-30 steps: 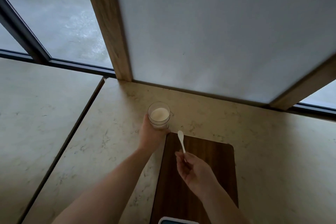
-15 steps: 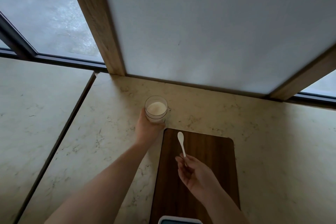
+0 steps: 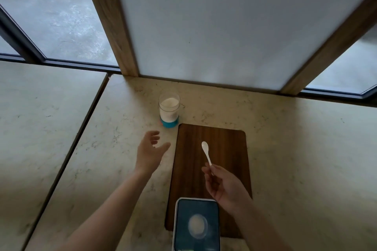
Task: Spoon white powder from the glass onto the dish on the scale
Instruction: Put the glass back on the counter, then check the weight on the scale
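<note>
Nothing here carries writing I can read; no label on the glass, no brand on the scale, and whatever sits at the scale's near edge is too blurred to make out.

At the far left a second slab of the pale marbled countertop (image 3: 61, 128) runs alongside, split off by a dark straight seam. Its surface is matte and cream, threaded with thin grey veins. Behind it a dark metal window frame (image 3: 22, 43) crosses grey pavement outside.

Next comes the left hand (image 3: 150, 152), palm turned inward, fingers spread and loosely curled, holding nothing and touching nothing. It hovers over the stone just short of the glass (image 3: 169, 111), apart from it. The glass is a clear, straight-sided tumbler, upright, filled most of the way with white powder (image 3: 169, 103) that mounds slightly at the top, and it sits in a bright blue base ring. It stands on the counter just off the far left corner of the wooden board (image 3: 224, 142).

That board is dark brown with a lengthwise grain and rounded corners. Over it the white spoon (image 3: 206, 152), smooth and plastic-looking with a small oval bowl, points away and looks empty. The right hand (image 3: 224, 185) pinches the end of its handle between thumb and fingertips.

At the board's near end lies the scale (image 3: 196, 226), a rounded rectangle with a pale rim and dark glossy top. A small pale oval dish (image 3: 197, 226), blurred, sits at its middle.

Behind everything, a frosted white panel (image 3: 234, 26) stands between two wood-grain posts.
</note>
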